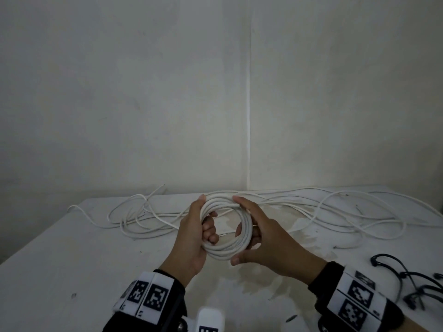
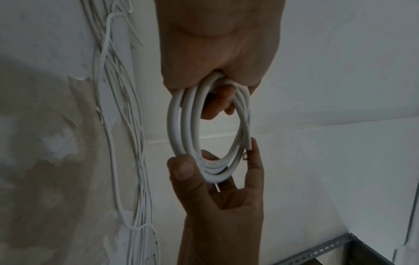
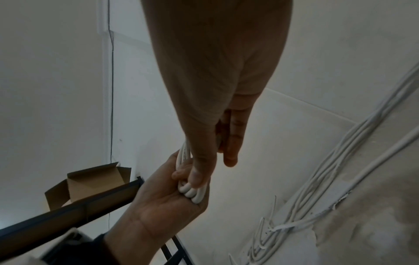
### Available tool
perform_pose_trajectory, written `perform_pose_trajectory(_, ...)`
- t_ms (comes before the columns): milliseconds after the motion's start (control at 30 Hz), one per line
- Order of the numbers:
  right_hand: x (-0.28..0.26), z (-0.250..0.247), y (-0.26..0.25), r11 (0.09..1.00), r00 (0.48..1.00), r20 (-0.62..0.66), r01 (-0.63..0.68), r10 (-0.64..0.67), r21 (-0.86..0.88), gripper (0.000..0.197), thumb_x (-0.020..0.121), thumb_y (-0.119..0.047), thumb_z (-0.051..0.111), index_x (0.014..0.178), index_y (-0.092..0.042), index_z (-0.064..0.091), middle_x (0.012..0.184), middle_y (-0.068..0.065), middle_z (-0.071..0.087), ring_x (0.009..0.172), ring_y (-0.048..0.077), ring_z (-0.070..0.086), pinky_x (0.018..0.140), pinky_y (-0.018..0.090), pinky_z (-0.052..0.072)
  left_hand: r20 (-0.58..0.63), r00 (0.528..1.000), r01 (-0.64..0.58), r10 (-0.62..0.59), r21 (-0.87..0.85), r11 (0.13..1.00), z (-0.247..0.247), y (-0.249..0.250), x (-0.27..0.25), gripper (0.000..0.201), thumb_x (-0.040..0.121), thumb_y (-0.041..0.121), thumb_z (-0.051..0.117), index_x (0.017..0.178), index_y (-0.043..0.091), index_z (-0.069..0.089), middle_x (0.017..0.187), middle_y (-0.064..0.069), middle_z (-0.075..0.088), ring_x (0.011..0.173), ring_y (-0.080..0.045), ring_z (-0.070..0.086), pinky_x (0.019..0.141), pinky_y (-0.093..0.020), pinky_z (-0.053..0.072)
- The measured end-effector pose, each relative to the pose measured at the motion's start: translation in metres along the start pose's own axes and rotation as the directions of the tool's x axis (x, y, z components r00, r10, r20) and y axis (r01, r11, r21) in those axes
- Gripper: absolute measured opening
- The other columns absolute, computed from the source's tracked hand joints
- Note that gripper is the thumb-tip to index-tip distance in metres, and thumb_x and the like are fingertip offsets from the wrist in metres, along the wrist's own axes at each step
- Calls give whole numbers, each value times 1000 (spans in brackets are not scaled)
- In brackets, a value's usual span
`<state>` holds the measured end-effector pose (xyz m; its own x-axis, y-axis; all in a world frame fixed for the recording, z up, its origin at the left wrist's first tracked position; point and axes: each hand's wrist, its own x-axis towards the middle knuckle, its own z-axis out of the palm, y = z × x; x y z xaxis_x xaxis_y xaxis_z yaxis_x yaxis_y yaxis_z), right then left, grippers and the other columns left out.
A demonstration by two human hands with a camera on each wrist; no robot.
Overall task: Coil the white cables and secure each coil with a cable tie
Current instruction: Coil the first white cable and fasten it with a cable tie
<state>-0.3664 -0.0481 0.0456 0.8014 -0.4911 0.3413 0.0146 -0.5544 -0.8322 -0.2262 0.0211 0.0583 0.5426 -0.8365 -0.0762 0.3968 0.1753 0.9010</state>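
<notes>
I hold the white coil (image 1: pixel 227 226) above the table (image 1: pixel 72 248), whose bare surface spreads to my left toward its edge. My left hand (image 1: pixel 191 238) curls round the coil's left side; my right hand (image 1: pixel 266 243) grips its right side. The ring faces me, roughly round, several smooth white turns. Loose white cables (image 1: pixel 311 207) sprawl behind; black cable ties (image 1: pixel 407 281) lie at right.

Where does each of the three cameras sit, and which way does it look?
Head: worn on the head, looks down at the table; both forearms, left hand, right hand on the coil.
Left wrist: looks along the left hand at the coil; right hand opposite.
Right wrist: looks along the right hand; left hand opposite.
Shared: every view shows both hands and the coil.
</notes>
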Motion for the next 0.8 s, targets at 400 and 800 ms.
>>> perform_pose_trajectory(400, 0, 6, 6, 996, 988, -131, 79, -84, -46, 93, 61, -19, 86, 121, -56, 25, 87, -38, 57, 83, -6, 58, 76, 13, 48, 42, 999, -11, 14, -91, 996, -4, 5, -2, 26, 94, 32, 49, 75, 15, 56, 52, 3, 42, 38, -6, 36, 40, -19, 43)
perform_pose_trajectory(800, -7, 3, 7, 993, 1000, -5, 14, -15, -121, 96, 59, -31, 85, 121, -59, 17, 92, -10, 55, 79, -1, 55, 78, 13, 47, -106, 988, -96, 116, 175, 980, 6, -9, -4, 40, 95, 26, 42, 59, 9, 44, 36, 7, 26, 31, -6, 20, 33, -15, 19)
